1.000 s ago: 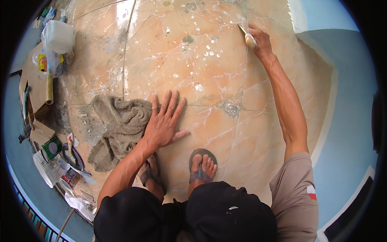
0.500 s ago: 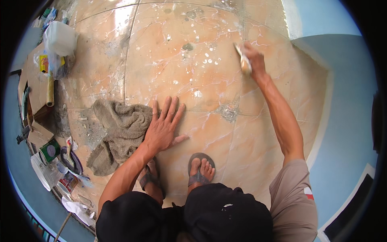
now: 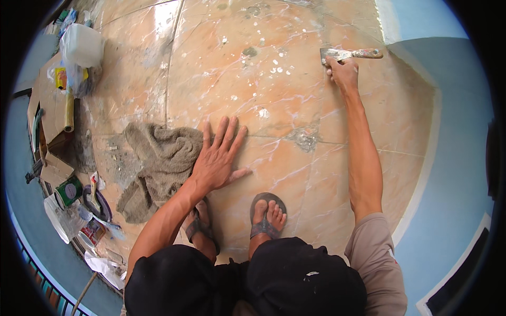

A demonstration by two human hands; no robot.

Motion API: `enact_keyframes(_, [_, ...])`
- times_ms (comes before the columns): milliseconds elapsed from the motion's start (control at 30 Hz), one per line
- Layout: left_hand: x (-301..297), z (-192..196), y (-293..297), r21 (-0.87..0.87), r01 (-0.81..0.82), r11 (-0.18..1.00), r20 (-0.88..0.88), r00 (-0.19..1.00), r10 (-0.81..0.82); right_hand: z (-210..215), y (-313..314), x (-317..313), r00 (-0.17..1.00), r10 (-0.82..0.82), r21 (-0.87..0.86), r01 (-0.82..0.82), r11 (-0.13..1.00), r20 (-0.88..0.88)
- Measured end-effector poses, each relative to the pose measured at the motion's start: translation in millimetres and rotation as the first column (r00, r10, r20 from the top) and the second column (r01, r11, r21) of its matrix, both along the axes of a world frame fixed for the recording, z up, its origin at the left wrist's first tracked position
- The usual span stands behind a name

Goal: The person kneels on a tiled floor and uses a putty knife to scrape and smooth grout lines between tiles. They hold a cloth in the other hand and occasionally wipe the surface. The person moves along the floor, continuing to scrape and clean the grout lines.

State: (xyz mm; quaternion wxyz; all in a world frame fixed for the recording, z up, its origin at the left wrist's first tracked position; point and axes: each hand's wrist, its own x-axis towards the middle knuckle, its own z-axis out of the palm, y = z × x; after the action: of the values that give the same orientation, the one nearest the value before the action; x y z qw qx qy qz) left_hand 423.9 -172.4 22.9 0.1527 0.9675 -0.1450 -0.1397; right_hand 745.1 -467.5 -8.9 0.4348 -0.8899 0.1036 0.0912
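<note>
In my right hand (image 3: 343, 73) is a putty knife (image 3: 345, 54), its flat metal blade pointing left and its worn, paint-marked handle to the right. My fingers close around it near the blade, over the far right part of the tiled floor (image 3: 279, 168). My left hand (image 3: 217, 152) lies flat on the tiles with fingers spread, beside a crumpled brown towel (image 3: 166, 158). White paint spots (image 3: 275, 70) dot the tiles left of the knife. A rough, damaged patch (image 3: 304, 139) shows between my hands.
Along the left wall are a cardboard box (image 3: 50, 113), a clear plastic container (image 3: 83, 46), a green can (image 3: 68, 191), a brush (image 3: 95, 189) and crumpled white paper (image 3: 105, 268). A blue wall (image 3: 458, 142) bounds the right side. My sandaled feet (image 3: 268, 216) stand close in.
My right hand has turned the putty knife from steeply angled to nearly level, blade leftward, and shifted slightly right. The left hand stays on the floor. The view has shifted a little.
</note>
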Motion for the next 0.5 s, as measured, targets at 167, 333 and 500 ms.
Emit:
enact_keyframes(167, [-1,-1,2,-0.004,0.008,1.000,-0.009,1.000,-0.008,-8,41,8,0.969,-0.093,0.028,0.088,0.996,0.228])
enact_keyframes(333, [-1,1,3,0.003,0.007,1.000,-0.021,1.000,-0.007,-9,51,14,0.955,-0.167,0.057,0.158,0.986,0.246])
enact_keyframes(500, [2,1,-2,-0.028,-0.027,0.999,-0.072,0.997,0.025,-12,42,25,0.972,-0.142,0.103,0.124,0.987,0.187])
